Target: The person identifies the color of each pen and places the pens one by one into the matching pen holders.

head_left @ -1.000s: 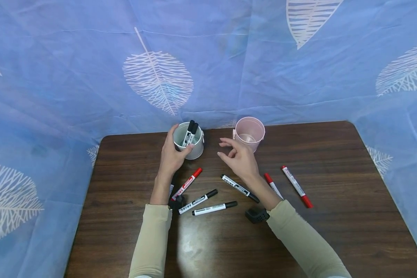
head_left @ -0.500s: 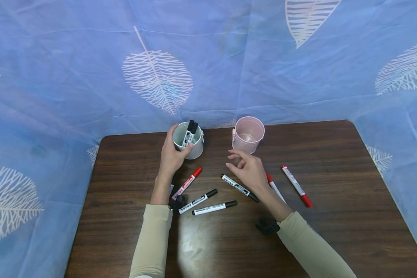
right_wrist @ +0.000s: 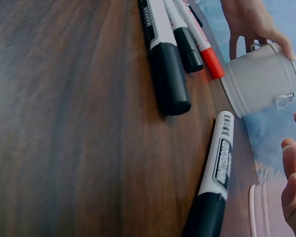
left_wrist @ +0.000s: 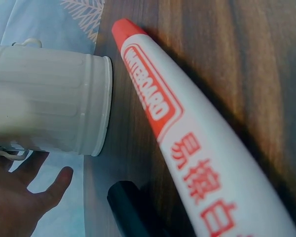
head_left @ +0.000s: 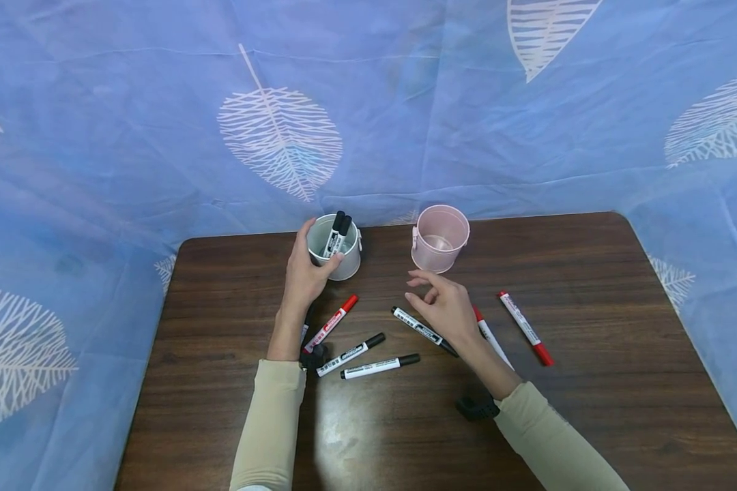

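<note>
My left hand (head_left: 305,274) grips a small pale bucket (head_left: 344,270) from its left side, thumb on the near rim and fingers round the far side. Two black-capped whiteboard markers (head_left: 338,235) stand tilted inside it. Loosely bent and holding nothing, my right hand (head_left: 445,308) hovers over the table, just in front of a pink bucket (head_left: 437,259) with no marker in it. Below its thumb lies a black-capped marker (head_left: 419,326). The right wrist view shows that marker (right_wrist: 222,158) beside the pale bucket (right_wrist: 261,79).
Two more black-capped markers (head_left: 377,368) and a red-capped marker (head_left: 331,324) lie on the dark wooden table (head_left: 221,293) near my left forearm. Two red-capped markers lie at the right, one (head_left: 525,327) fully visible, one (head_left: 493,341) partly behind my right forearm. A blue leaf-print cloth (head_left: 374,123) hangs behind.
My right hand has drawn back to the right and toward me, away from between the buckets. My left hand keeps its grip on the pale bucket.
</note>
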{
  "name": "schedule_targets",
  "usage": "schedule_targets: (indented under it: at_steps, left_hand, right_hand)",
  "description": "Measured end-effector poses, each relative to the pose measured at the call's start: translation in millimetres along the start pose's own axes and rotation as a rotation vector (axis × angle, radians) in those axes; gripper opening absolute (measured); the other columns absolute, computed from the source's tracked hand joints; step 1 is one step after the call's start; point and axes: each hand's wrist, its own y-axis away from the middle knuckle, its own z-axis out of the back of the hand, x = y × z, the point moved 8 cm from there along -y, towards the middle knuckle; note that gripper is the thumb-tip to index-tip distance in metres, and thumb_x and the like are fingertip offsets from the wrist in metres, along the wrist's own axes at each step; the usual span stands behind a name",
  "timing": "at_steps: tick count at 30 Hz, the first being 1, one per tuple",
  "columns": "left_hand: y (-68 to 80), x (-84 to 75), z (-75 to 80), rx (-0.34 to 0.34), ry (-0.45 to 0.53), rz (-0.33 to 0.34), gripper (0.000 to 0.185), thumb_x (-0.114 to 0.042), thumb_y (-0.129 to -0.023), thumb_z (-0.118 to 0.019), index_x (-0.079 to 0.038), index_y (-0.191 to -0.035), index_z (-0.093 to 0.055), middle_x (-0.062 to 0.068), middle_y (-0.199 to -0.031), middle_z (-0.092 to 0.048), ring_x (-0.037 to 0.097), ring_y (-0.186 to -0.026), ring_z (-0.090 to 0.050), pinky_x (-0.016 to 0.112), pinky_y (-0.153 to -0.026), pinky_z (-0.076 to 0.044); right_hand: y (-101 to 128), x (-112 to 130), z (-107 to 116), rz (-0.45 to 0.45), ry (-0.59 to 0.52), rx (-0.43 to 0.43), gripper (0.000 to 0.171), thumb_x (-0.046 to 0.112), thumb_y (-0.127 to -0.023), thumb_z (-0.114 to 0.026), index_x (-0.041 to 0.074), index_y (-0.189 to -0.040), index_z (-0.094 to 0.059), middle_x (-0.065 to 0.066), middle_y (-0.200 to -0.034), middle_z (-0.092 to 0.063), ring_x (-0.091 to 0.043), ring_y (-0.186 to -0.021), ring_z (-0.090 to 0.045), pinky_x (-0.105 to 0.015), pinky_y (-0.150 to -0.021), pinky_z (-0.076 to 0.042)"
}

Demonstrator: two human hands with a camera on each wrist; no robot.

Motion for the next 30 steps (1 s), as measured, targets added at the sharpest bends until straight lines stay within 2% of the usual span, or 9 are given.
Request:
schedule_targets:
  at_steps: [16, 19, 30]
  left_hand:
    - [1.0, -2.4, 0.3, -0.008, 0.021, -0.023, 0.085, -0.035, -0.084, -0.078, -0.022, -0.154, -0.031, 0.008, -0.149, -0.043, 0.026, -0.131, -0.046, 0.05, -0.105, -0.038]
    - [0.6, -2.5, 0.5, -0.011, 0.016, -0.022, 0.085, -0.035, -0.084, -0.078, -0.022, -0.154, -0.032, 0.008, -0.149, -0.043, 0.026, -0.132, -0.045, 0.05, -0.106, -0.038]
    - [0.5, -0.8, -0.6, -0.006, 0.025, -0.008, 0.085, -0.035, -0.085, -0.079, -0.023, -0.153, -0.031, 0.008, -0.149, -0.043, 0.026, -0.13, -0.046, 0.05, -0.105, -0.038]
  right_hand:
    - [21, -17, 3, -0.065, 0.039, -0.001, 0.04, 0.019, -0.087, -0.079, 0.016, -0.125, -0.068, 0.005, -0.101, -0.073, -0.007, -0.06, -0.057, -0.025, -0.048, -0.043]
    - [22, -18, 3, -0.069, 0.028, -0.002, 0.04, 0.019, -0.087, -0.078, 0.015, -0.125, -0.068, 0.005, -0.101, -0.073, -0.008, -0.06, -0.057, -0.026, -0.047, -0.043]
    - [37, -25, 8, -0.12, 0.105, 0.035, 0.038, 0.023, -0.088, -0.077, 0.017, -0.125, -0.067, 0.002, -0.103, -0.073, -0.009, -0.059, -0.055, -0.025, -0.046, -0.04]
